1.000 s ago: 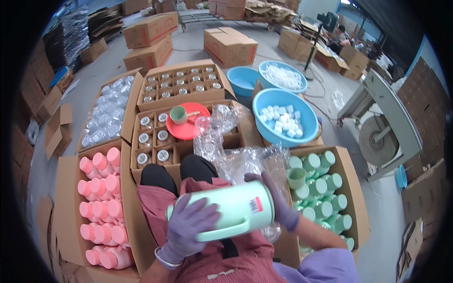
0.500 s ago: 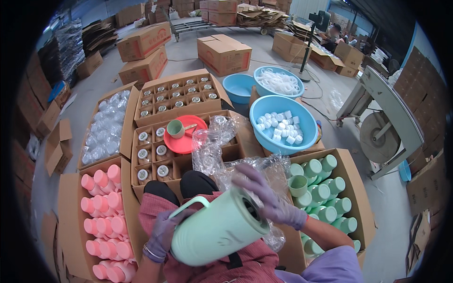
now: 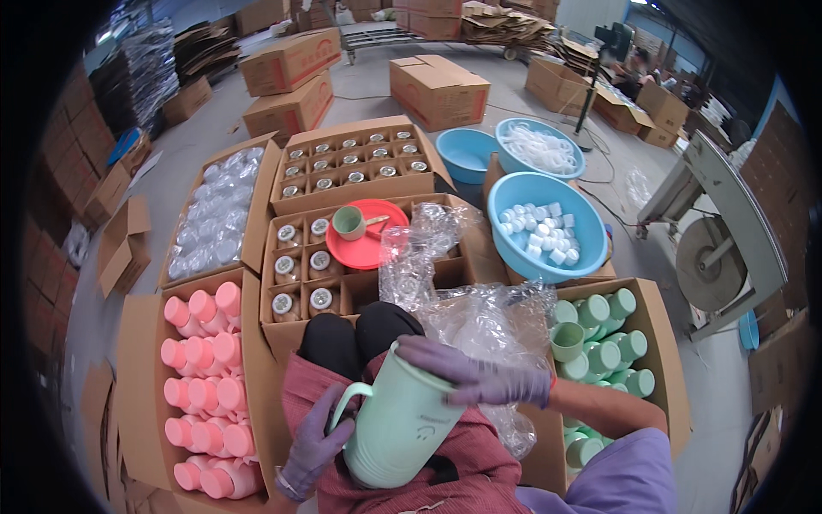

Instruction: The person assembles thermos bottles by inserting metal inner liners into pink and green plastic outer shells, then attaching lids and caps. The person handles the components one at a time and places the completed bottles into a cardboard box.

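Note:
A mint-green jug [image 3: 396,433] with a side handle stands tilted over my lap, a small smiley printed on its side. My gloved left hand [image 3: 317,444] is closed round the handle. Across the jug's top lies my gloved right hand [image 3: 479,377], its fingers stretched out and a little blurred, hiding the mouth. Crumpled clear plastic [image 3: 475,321] spreads just beyond that hand. To the right, an open carton [image 3: 676,377] holds several mint-green bottle-like vessels [image 3: 629,344], with a green cup [image 3: 567,341] among them.
Pink vessels [image 3: 201,351] fill a carton at left. Ahead, divided cartons hold silver-topped containers [image 3: 320,300]; a red plate [image 3: 366,257] with a green cup [image 3: 348,223] rests on one. Blue basins stand beyond, one with white caps [image 3: 548,231]. A machine [image 3: 728,223] stands at right.
The jug has turned more upright. My right hand has come from beside its mouth to lie across the top. My left hand keeps the handle. The whole view has shifted slightly.

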The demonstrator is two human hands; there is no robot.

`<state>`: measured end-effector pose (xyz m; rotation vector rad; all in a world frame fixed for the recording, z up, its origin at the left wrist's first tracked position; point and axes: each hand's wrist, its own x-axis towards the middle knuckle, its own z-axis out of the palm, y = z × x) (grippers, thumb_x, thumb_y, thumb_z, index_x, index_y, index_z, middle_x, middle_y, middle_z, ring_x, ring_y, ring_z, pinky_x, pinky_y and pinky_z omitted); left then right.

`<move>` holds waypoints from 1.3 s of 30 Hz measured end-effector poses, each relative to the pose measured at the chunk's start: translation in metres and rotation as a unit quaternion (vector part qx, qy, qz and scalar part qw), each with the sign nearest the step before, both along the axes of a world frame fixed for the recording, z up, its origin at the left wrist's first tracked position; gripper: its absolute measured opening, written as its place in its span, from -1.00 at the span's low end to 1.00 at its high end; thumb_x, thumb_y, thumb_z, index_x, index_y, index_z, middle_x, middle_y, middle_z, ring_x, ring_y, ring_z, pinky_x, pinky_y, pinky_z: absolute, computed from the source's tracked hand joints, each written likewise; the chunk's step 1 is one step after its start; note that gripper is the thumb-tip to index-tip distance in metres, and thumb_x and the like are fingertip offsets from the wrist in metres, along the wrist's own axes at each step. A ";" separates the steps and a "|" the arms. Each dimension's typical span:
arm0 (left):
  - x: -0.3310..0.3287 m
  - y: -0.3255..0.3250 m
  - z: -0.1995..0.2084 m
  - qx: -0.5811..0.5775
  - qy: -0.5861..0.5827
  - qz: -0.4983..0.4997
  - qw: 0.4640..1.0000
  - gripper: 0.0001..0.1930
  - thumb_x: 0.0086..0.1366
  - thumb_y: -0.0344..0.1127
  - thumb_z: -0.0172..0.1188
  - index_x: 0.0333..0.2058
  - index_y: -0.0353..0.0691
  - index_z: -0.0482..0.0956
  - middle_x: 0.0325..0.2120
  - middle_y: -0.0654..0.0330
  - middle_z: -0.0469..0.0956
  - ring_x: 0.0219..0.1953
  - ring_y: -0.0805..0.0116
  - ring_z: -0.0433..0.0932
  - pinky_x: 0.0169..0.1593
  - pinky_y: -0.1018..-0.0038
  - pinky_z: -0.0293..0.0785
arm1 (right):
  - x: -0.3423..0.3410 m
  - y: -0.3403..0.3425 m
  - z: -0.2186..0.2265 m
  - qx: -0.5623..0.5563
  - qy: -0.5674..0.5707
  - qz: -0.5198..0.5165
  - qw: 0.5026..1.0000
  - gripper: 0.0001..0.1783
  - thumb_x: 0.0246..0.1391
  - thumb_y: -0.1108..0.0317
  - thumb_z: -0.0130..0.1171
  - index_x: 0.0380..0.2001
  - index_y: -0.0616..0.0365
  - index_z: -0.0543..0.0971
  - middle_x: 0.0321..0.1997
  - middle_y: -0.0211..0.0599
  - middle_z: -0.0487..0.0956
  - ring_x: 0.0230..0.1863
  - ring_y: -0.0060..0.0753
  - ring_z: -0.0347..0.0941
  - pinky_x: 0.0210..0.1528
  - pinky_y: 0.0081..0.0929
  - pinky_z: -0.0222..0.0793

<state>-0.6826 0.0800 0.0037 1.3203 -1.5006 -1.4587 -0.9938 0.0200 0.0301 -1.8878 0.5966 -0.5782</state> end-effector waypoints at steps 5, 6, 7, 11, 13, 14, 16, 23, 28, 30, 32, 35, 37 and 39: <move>0.009 -0.026 0.051 0.057 -0.119 -0.271 0.954 -0.10 0.03 -0.01 0.48 0.24 -0.36 0.28 -0.05 -0.03 0.58 -0.04 0.27 0.61 0.07 0.36 0.49 | 0.042 0.018 0.030 -0.310 0.046 0.101 0.944 0.08 -0.10 -0.40 0.12 0.43 -0.14 0.10 0.52 -0.06 -0.02 0.51 0.24 -0.19 0.35 0.37 -0.29; 0.021 -0.027 0.047 -0.001 -0.122 -0.317 0.941 -0.15 0.06 -0.05 0.46 0.23 -0.37 0.29 -0.07 0.02 0.60 -0.05 0.28 0.62 0.04 0.38 0.52 | 0.053 0.025 0.042 -0.343 0.011 0.130 0.930 -0.03 -0.08 -0.34 0.14 0.37 -0.20 0.21 0.47 -0.08 0.07 0.45 0.23 -0.06 0.27 0.38 -0.19; 0.031 -0.020 0.040 -0.052 -0.128 -0.360 0.923 -0.19 0.09 -0.10 0.44 0.22 -0.38 0.30 -0.09 0.07 0.63 -0.06 0.30 0.63 0.00 0.39 0.55 | 0.064 0.028 0.037 -0.356 -0.020 0.110 0.928 -0.09 -0.06 -0.31 0.13 0.33 -0.20 0.25 0.46 -0.10 0.10 0.42 0.22 -0.03 0.25 0.35 -0.16; 0.034 0.034 0.040 -0.034 -0.216 -0.200 0.955 -0.13 -0.16 -0.14 0.58 0.17 -0.15 0.38 0.00 0.15 0.58 0.04 0.24 0.58 0.09 0.30 0.51 | 0.085 0.027 0.025 -0.304 -0.042 0.054 0.950 -0.35 0.02 -0.14 0.11 0.17 -0.18 0.39 0.36 -0.21 0.24 0.36 0.14 0.07 0.15 0.16 -0.02; 0.001 0.045 0.050 0.078 -0.145 -0.025 0.986 -0.18 -0.14 -0.18 0.57 0.13 -0.20 0.41 -0.05 0.16 0.61 0.01 0.26 0.59 0.08 0.32 0.52 | 0.087 0.025 0.007 -0.247 -0.001 -0.001 0.969 -0.37 0.03 -0.09 0.12 0.17 -0.17 0.38 0.35 -0.22 0.23 0.35 0.08 0.08 0.17 0.12 -0.02; -0.001 0.045 0.049 0.077 -0.139 -0.013 0.987 -0.20 -0.14 -0.20 0.56 0.12 -0.21 0.42 -0.09 0.16 0.62 -0.06 0.28 0.61 0.01 0.35 0.54 | 0.088 0.018 0.014 -0.229 0.033 0.018 0.973 -0.39 0.04 -0.06 0.13 0.16 -0.18 0.39 0.31 -0.25 0.27 0.33 -0.02 0.11 0.17 0.01 0.02; -0.007 0.044 0.047 0.074 -0.127 0.011 0.989 -0.23 -0.14 -0.26 0.55 0.10 -0.22 0.43 -0.17 0.17 0.64 -0.19 0.34 0.65 -0.12 0.42 0.59 | 0.089 0.013 0.009 -0.228 0.015 -0.005 0.974 -0.42 0.05 -0.03 0.14 0.15 -0.17 0.40 0.28 -0.27 0.28 0.32 -0.06 0.13 0.17 -0.04 0.05; 0.004 -0.030 0.054 0.136 -0.005 0.176 0.975 -0.72 0.31 -0.39 0.10 -0.06 -0.41 0.54 -0.35 0.11 0.65 -0.42 0.34 0.65 -0.37 0.54 0.60 | -0.023 -0.110 -0.024 -0.189 -0.066 -0.176 0.964 -0.57 0.07 0.31 0.30 0.03 0.12 0.52 0.09 -0.16 0.52 0.20 -0.11 0.39 0.23 -0.22 0.31; 0.013 -0.083 0.026 0.091 0.375 0.270 0.882 -0.75 0.38 -0.34 0.06 -0.05 -0.32 0.52 -0.31 0.21 0.59 -0.45 0.48 0.53 -0.37 0.61 0.55 | -0.233 -0.229 -0.136 -0.253 0.394 -0.484 0.740 -0.67 0.08 0.27 0.16 -0.06 0.06 0.55 -0.02 -0.06 0.52 0.05 -0.01 0.47 0.05 -0.08 0.38; 0.011 -0.098 0.002 0.118 0.526 0.255 0.803 -0.76 0.40 -0.31 0.04 -0.05 -0.28 0.51 -0.29 0.25 0.57 -0.46 0.54 0.48 -0.37 0.63 0.53 | -0.309 -0.218 -0.199 -0.233 0.542 -0.431 0.683 -0.70 0.09 0.25 0.11 -0.10 0.03 0.56 -0.06 -0.02 0.52 -0.01 0.02 0.50 -0.02 -0.03 0.41; 0.006 -0.108 -0.018 0.143 0.626 0.228 0.732 -0.77 0.43 -0.29 0.02 -0.04 -0.24 0.50 -0.27 0.29 0.55 -0.47 0.60 0.43 -0.37 0.66 0.52 | -0.357 -0.203 -0.240 -0.226 0.602 -0.384 0.662 -0.72 0.10 0.23 0.05 -0.13 0.01 0.57 -0.10 0.03 0.53 -0.07 0.06 0.53 -0.09 0.03 0.44; 0.006 -0.106 -0.033 0.158 0.691 0.210 0.674 -0.78 0.47 -0.25 -0.01 -0.04 -0.18 0.49 -0.24 0.35 0.52 -0.48 0.68 0.36 -0.36 0.70 0.49 | -0.349 -0.201 -0.231 -0.123 0.550 -0.458 0.687 -0.58 0.09 0.23 0.11 0.03 0.04 0.39 -0.04 0.10 0.48 0.04 0.23 0.45 0.05 0.12 0.38; 0.015 -0.095 -0.034 0.148 0.714 0.186 0.658 -0.75 0.48 -0.20 -0.02 -0.02 -0.19 0.47 -0.22 0.31 0.54 -0.49 0.66 0.39 -0.32 0.65 0.52 | -0.261 -0.207 -0.154 -0.136 0.369 -0.547 0.739 -0.59 0.07 0.22 0.26 -0.10 0.19 0.40 -0.25 -0.03 0.53 -0.16 -0.05 0.54 -0.13 -0.10 0.45; 0.017 -0.090 -0.029 0.152 0.726 0.182 0.646 -0.72 0.49 -0.15 -0.03 -0.01 -0.19 0.45 -0.19 0.27 0.55 -0.49 0.64 0.39 -0.28 0.61 0.55 | -0.171 -0.196 -0.084 -0.122 0.112 -0.538 0.826 -0.56 0.00 0.19 0.40 -0.26 0.25 0.41 -0.44 -0.22 0.49 -0.39 -0.38 0.46 -0.35 -0.36 0.40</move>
